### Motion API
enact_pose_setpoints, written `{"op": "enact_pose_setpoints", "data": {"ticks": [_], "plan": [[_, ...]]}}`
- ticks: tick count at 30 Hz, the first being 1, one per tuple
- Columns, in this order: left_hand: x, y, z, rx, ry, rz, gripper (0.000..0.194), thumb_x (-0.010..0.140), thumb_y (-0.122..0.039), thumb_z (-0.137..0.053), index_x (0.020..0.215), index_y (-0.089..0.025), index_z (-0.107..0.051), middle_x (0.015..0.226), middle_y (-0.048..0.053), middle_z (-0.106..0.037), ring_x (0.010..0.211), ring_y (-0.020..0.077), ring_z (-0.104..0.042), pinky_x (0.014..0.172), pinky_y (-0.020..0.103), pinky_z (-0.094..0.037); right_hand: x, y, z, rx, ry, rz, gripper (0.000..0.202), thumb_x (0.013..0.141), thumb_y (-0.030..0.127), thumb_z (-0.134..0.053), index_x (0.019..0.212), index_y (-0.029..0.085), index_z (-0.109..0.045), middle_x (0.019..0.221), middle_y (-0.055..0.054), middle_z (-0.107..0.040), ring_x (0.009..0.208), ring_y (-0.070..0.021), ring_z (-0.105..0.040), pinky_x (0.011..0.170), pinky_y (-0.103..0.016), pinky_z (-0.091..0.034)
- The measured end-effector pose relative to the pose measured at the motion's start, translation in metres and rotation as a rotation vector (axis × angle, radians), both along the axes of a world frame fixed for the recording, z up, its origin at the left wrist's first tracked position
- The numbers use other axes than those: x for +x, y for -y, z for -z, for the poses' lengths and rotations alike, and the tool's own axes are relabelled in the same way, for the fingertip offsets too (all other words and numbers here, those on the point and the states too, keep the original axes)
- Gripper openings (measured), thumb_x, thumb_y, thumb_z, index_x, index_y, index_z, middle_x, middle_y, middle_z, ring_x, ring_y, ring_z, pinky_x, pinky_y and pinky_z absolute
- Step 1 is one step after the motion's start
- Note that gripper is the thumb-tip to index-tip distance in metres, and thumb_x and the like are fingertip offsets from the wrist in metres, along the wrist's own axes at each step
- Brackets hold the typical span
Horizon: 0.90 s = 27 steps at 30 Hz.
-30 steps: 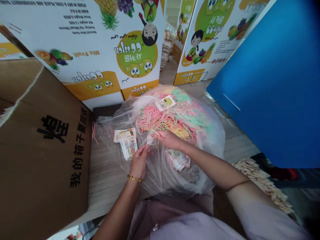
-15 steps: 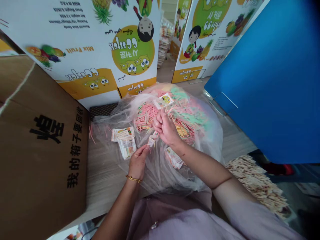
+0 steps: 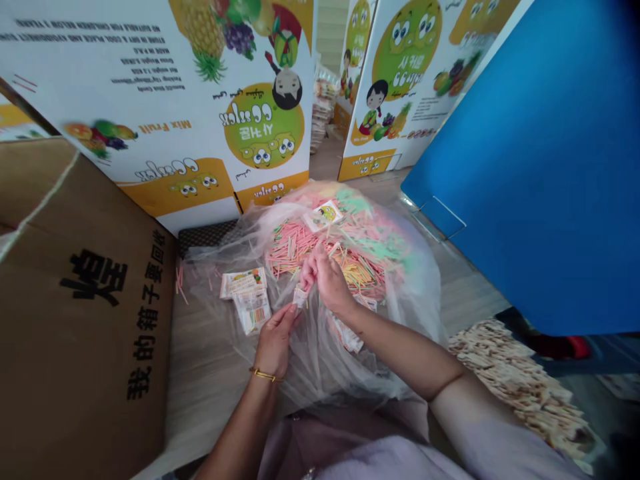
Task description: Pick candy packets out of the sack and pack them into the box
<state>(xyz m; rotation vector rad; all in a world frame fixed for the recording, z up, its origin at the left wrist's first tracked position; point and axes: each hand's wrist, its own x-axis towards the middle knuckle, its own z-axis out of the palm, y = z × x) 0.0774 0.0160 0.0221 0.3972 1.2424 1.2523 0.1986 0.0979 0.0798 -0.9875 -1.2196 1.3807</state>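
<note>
My left hand (image 3: 276,337) pinches a small printed candy packet (image 3: 300,297) upright between thumb and fingers. Closed at the packet's upper end is my right hand (image 3: 327,280), its fingers around thin candy sticks that they mostly hide. Just beyond both hands, a large clear plastic bag (image 3: 423,293) lies spread out, full of pink, yellow and green candy sticks (image 3: 293,245). One flat packet (image 3: 325,215) rests on the heap. Several more packets (image 3: 253,310) lie left of my left hand, and others (image 3: 346,333) sit under my right forearm.
A brown carton (image 3: 100,347) stands at the left. White printed boxes (image 3: 190,150) line the back, and a blue panel (image 3: 530,180) leans in from the right. Loose sticks (image 3: 181,283) lie on the table near the carton. Many filled packets (image 3: 520,380) are piled at lower right.
My right hand has moved down to the packet's top; the pink sticks that showed between hand and packet are now mostly hidden. The left hand keeps its hold. The view has tilted slightly upward.
</note>
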Motion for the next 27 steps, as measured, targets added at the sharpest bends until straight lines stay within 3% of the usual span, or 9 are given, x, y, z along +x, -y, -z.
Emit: {"op": "enact_pose_setpoints", "data": {"ticks": [7,11,13,16,20,23,27], "plan": [[-0.008,-0.001,0.007,-0.025,-0.131,0.049,0.043,0.063,-0.048,-0.088,0.097,-0.022,-0.079,0.105,0.009,-0.080,0.112,0.0307,-0.070,0.112,0.048,-0.044,-0.001,-0.001,0.004,0.030,0.200,-0.129,0.070,0.094,0.079,-0.020,0.056,0.025,-0.043,0.061,-0.005,-0.063,0.070,-0.0201,-0.062,0.079,-0.034,-0.049],[-0.013,-0.004,0.008,0.005,-0.098,0.049,0.039,0.065,-0.048,-0.088,0.095,-0.024,-0.079,0.109,0.008,-0.079,0.115,0.0318,-0.070,0.112,0.049,-0.045,0.000,-0.003,0.008,0.072,0.263,-0.236,0.069,0.096,0.074,-0.024,0.066,0.024,-0.060,0.086,-0.006,-0.074,0.085,-0.0207,-0.066,0.088,-0.034,-0.049],[-0.014,-0.005,0.007,0.000,-0.062,0.042,0.037,0.065,-0.046,-0.088,0.093,-0.024,-0.078,0.107,0.008,-0.080,0.113,0.0312,-0.071,0.111,0.049,-0.046,0.003,-0.004,0.007,0.118,0.340,-0.298,0.066,0.096,0.071,-0.028,0.077,0.024,-0.071,0.097,-0.005,-0.075,0.093,-0.0210,-0.067,0.091,-0.034,-0.048],[-0.015,-0.004,0.006,-0.015,-0.024,0.040,0.038,0.063,-0.043,-0.090,0.092,-0.022,-0.077,0.103,0.009,-0.080,0.109,0.0300,-0.072,0.113,0.050,-0.046,0.007,-0.005,0.006,0.155,0.400,-0.401,0.059,0.094,0.069,-0.041,0.088,0.022,-0.076,0.098,-0.005,-0.075,0.098,-0.0221,-0.067,0.093,-0.035,-0.049],[-0.013,-0.004,0.004,-0.010,0.011,0.040,0.040,0.059,-0.045,-0.092,0.088,-0.022,-0.077,0.105,0.008,-0.080,0.111,0.0293,-0.072,0.114,0.048,-0.045,0.009,-0.007,0.003,0.035,0.171,-0.500,0.060,0.093,0.070,-0.043,0.097,0.020,-0.076,0.094,-0.007,-0.075,0.093,-0.0213,-0.069,0.092,-0.036,-0.051],[-0.010,-0.003,-0.003,0.002,0.035,0.030,0.042,0.057,-0.047,-0.092,0.087,-0.022,-0.078,0.107,0.007,-0.079,0.114,0.0287,-0.070,0.113,0.046,-0.046,0.010,-0.008,-0.002,0.021,0.093,-0.470,0.067,0.098,0.069,-0.031,0.096,0.020,-0.076,0.095,-0.008,-0.075,0.094,-0.0205,-0.070,0.094,-0.037,-0.051],[-0.006,0.000,-0.009,0.049,0.064,0.017,0.043,0.055,-0.046,-0.092,0.086,-0.020,-0.078,0.106,0.007,-0.079,0.112,0.0280,-0.070,0.110,0.046,-0.048,0.013,-0.011,-0.001,0.067,0.195,-0.459,0.054,0.092,0.067,-0.050,0.098,0.020,-0.076,0.107,-0.008,-0.075,0.100,-0.0200,-0.068,0.099,-0.037,-0.048]]}}
